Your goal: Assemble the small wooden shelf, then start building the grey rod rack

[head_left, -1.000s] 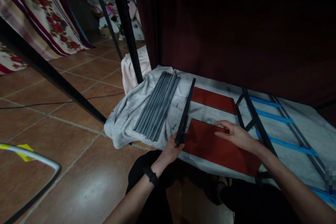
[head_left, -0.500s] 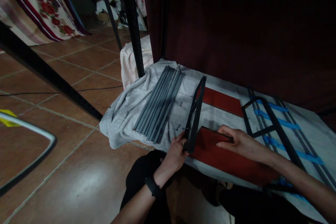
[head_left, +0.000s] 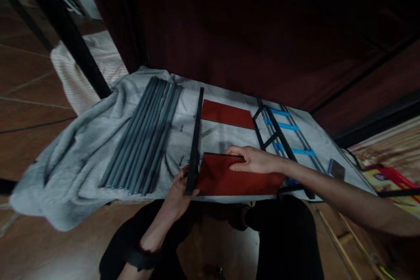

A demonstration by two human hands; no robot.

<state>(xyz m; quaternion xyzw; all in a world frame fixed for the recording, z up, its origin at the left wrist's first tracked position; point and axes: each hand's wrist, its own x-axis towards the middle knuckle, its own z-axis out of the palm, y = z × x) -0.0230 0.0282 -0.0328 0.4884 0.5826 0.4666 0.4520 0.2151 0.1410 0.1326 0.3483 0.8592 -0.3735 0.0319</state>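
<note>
My left hand (head_left: 180, 192) is closed around the near end of a black metal frame (head_left: 197, 140), which stands on edge. With my right hand (head_left: 251, 159) I grip the far edge of a reddish-brown panel (head_left: 236, 179), thumb on its face and fingers over the edge. The panel's left end meets the frame. A second reddish panel (head_left: 228, 113) lies farther back, between that frame and another black frame (head_left: 278, 133) on the right. Small dark screws (head_left: 181, 128) lie on the cloth left of the held frame.
Several grey tubes (head_left: 142, 140) lie side by side on the grey blanket (head_left: 85, 140). Dark rods with blue tape (head_left: 290, 126) are at the right, near a phone (head_left: 336, 169). A dark post (head_left: 65, 30) rises at the left, and a maroon curtain (head_left: 223, 43) hangs behind.
My view has turned to the right, bringing the phone and the right end of the bed into sight. Both hands keep their grips on the frame and panel.
</note>
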